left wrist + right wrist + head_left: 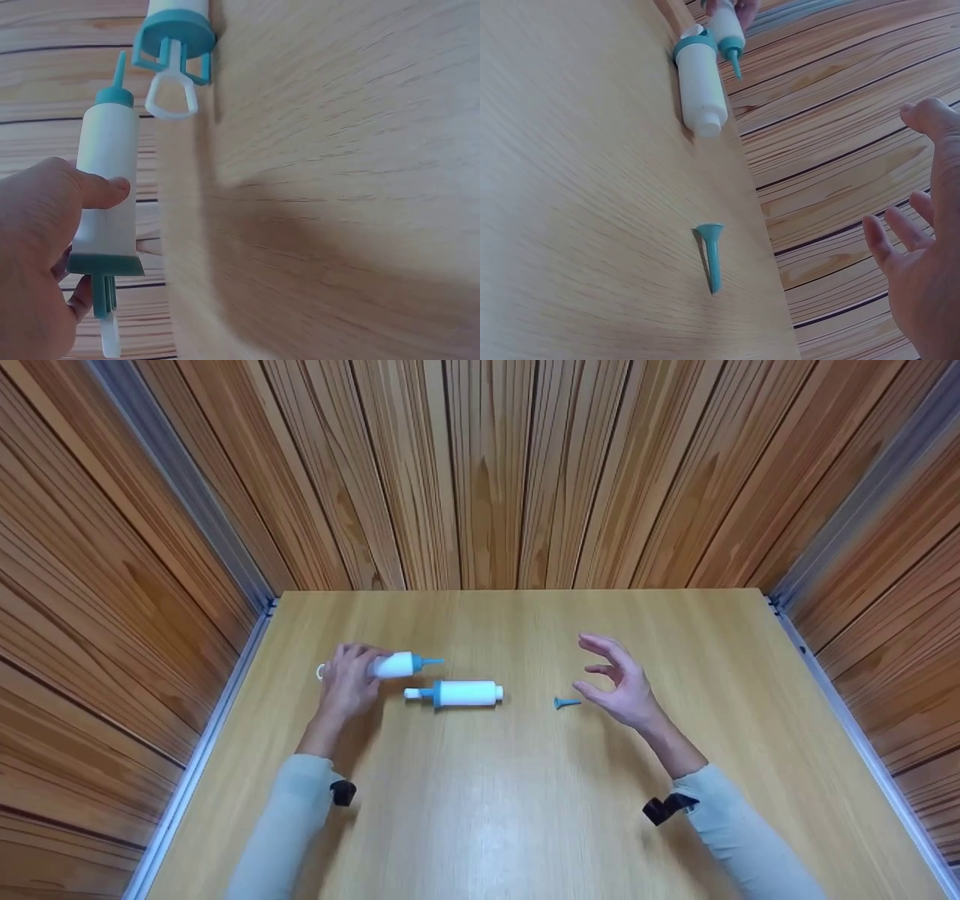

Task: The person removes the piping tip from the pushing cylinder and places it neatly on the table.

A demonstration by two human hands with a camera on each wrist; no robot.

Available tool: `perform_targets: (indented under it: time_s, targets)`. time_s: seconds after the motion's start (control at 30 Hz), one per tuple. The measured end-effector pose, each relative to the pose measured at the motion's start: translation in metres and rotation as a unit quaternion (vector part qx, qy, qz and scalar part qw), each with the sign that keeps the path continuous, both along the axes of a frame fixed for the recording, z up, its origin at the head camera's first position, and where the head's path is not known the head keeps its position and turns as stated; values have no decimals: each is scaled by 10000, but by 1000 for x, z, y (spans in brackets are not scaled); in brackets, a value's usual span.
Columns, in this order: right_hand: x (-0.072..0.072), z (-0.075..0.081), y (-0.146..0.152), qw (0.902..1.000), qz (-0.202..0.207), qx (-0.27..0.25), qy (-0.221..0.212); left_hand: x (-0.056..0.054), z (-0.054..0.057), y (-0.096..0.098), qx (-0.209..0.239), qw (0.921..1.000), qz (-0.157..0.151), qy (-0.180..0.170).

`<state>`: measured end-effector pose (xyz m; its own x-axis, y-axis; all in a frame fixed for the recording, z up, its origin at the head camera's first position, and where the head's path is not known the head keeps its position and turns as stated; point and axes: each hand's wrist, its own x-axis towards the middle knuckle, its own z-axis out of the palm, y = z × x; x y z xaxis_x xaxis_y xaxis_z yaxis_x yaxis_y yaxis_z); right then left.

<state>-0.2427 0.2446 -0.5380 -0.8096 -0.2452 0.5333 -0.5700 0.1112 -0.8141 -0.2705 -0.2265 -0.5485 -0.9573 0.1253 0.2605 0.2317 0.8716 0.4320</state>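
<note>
My left hand [349, 679] grips a white icing syringe [105, 169] round its barrel, above the table. The syringe's teal nozzle [430, 661] points right in the head view, and its white pull handle sticks out on the other side. A second white syringe [468, 694] lies on its side just beyond, with no nozzle on its white tip and its teal collar toward the left hand. Near my right hand [624, 682] a loose teal nozzle [712, 255] lies on the table. That hand hovers with fingers apart and holds nothing.
The wooden table [480, 810] meets a plank wall [487, 480] at the back. Plank side walls stand left and right behind metal edge rails [199, 750]. Dark wrist cameras [343, 793] sit on both sleeves.
</note>
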Motion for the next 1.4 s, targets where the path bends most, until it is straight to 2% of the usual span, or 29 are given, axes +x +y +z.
perform_targets:
  time_s: [0.33, 0.6, 0.83, 1.13, 1.4]
  targets:
    - [1, 1, -9, 9999, -66, 124, 1, 9, 16, 11, 297, 9988, -271, 276]
    - [6, 2, -16, 9988, -259, 408, -108, 19, 24, 26, 471, 9963, -538, 485]
    - [11, 5, -21, 9986, -228, 461, -107, 31, 32, 40, 445, 9914, -857, 882]
    - [15, 5, -28, 9989, -196, 406, -95, 39, 43, 59, 352, 9917, -1037, 672]
    - [20, 4, -35, 9983, -143, 551, -87, 43, 45, 73, 249, 9891, -1182, 842]
